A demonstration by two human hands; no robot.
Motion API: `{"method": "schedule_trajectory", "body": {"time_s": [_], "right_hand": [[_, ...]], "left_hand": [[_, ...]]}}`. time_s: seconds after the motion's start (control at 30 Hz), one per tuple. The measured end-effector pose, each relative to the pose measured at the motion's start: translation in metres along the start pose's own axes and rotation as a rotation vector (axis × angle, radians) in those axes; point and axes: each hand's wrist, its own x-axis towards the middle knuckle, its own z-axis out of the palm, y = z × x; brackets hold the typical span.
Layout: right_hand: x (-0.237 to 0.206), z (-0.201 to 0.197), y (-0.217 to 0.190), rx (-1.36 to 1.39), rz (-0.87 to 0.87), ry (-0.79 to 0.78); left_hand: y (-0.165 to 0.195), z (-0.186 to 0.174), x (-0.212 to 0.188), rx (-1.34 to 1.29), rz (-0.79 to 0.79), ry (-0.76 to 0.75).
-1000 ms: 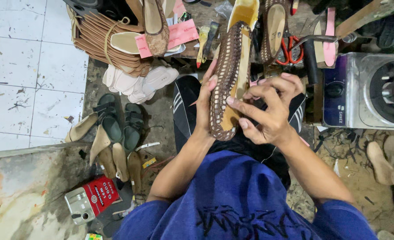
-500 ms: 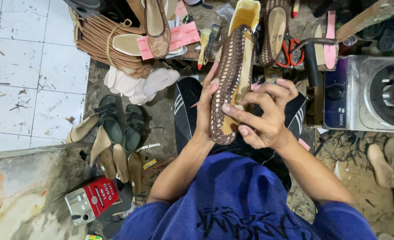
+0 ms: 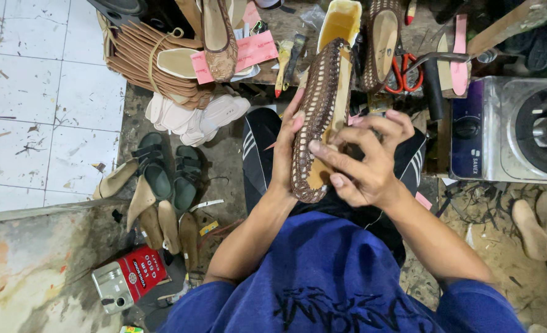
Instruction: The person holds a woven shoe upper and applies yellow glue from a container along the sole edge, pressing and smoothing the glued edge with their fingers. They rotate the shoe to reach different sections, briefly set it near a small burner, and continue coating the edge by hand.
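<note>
I hold a brown woven shoe upper [image 3: 315, 117] on a tan last in front of me, sole side facing up. My left hand [image 3: 287, 148] grips its left edge from the side, fingers running up along the weave. My right hand [image 3: 366, 159] curls over the right edge near the heel, thumb and forefinger pressing the tan sole. A yellow-lined shoe form [image 3: 341, 21] stands just beyond the toe.
A bundle of tan insoles [image 3: 153, 58] and a flat shoe [image 3: 215, 37] lie at the back left. Green sandals [image 3: 168, 176], loose soles and a red tin [image 3: 128, 277] sit on the floor at left. Red scissors [image 3: 403, 71] and a metal stove [image 3: 514, 126] are at right.
My right hand's fingers have shifted slightly along the shoe's right edge. The shoe and my left hand stay almost where they were.
</note>
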Motion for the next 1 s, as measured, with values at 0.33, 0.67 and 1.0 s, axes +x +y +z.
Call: {"method": "schedule_trajectory", "body": {"time_s": [0.33,0.67,1.0], "right_hand": [[0.004,-0.001,-0.004,0.109,-0.029,0.0],[0.013,-0.001,-0.007,0.06,0.157,-0.009],[0.013,0.013,0.032,0.244,0.423,0.05]], "left_hand": [[0.004,0.005,-0.003,0.134,0.048,0.044],[0.007,0.009,-0.005,0.166,0.095,0.022],[0.005,-0.002,-0.008,0.107,0.083,0.063]]}}
